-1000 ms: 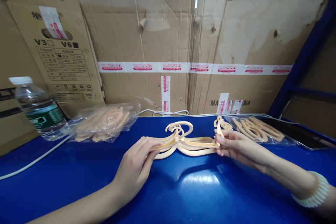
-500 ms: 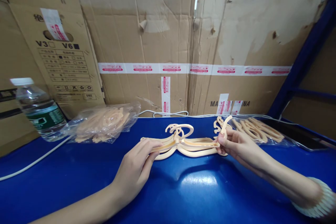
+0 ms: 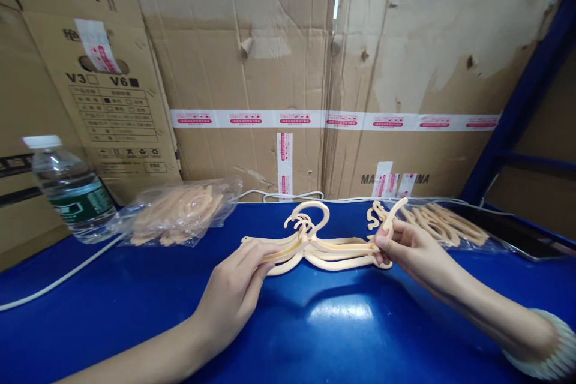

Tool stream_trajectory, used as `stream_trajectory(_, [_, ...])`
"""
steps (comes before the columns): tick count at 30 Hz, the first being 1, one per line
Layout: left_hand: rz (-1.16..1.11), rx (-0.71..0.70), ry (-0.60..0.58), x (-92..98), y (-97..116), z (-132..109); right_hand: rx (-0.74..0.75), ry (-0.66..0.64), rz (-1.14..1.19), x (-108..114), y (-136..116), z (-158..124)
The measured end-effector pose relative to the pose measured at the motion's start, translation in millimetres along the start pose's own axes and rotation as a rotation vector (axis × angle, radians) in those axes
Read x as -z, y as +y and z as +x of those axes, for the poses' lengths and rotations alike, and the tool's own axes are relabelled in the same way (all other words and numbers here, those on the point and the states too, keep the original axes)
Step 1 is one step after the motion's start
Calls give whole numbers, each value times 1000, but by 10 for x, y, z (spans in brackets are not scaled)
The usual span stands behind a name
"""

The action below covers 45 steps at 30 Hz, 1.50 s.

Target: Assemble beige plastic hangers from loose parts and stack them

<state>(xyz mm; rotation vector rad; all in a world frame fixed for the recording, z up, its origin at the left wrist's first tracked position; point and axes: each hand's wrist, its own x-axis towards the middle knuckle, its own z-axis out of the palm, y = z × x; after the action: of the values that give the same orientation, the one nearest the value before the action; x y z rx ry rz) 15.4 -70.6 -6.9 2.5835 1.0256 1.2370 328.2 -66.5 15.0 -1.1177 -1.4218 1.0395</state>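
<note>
A cream plastic hanger (image 3: 342, 246) with a raised curved hook lies across the middle of the blue table (image 3: 333, 336). My left hand (image 3: 236, 279) pinches its left arm between thumb and fingers. At its right end, my right hand (image 3: 414, 252) grips a small curved cream piece (image 3: 396, 213), whose tip points up; it meets the hanger's end, though the fingers hide the joint. More cream hangers (image 3: 339, 264) lie under and behind this one, their hooks bunched together. Some loose curved pieces (image 3: 374, 216) sit just behind my right hand.
At the left stand a water bottle (image 3: 74, 195) and a clear bag of cream parts (image 3: 180, 210). Another bag of cream parts (image 3: 445, 223) lies right, beside a dark flat device (image 3: 517, 234). A white cable (image 3: 63, 279) crosses the left side. Cardboard (image 3: 252, 72) walls the back.
The hanger has rolled slightly, so its hook stands higher than before. The curved piece in my right hand has tilted a little to the right. My left hand stays put.
</note>
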Motion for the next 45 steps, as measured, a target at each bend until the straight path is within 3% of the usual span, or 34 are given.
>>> stream_trajectory(14, [126,97,-93,75,41,46,45,52,79,-5,9,-4])
stream_trajectory(20, [347,14,-220,232,-22,122,-44,140,222,173,-84,77])
stream_trajectory(24, [489,-106,-292,341,-5,190,-105,110,238,396,-160,158])
stream_trajectory(29, [579,-264,-323,349,66,192,-142,-102,30,665,-214,212])
stream_trajectory(32, [592,-281,-354,307,83,154,-133,-313,-328,778,-227,227])
stream_trajectory(34, [585,-277,-370,278,77,121,-95,-383,-529,824,-222,236])
stream_trajectory(39, [542,-227,-355,211,40,34,-67,-419,-768,826,-195,235])
stream_trajectory(45, [538,-122,-401,162,8,0,-70,-377,-873,719,-162,205])
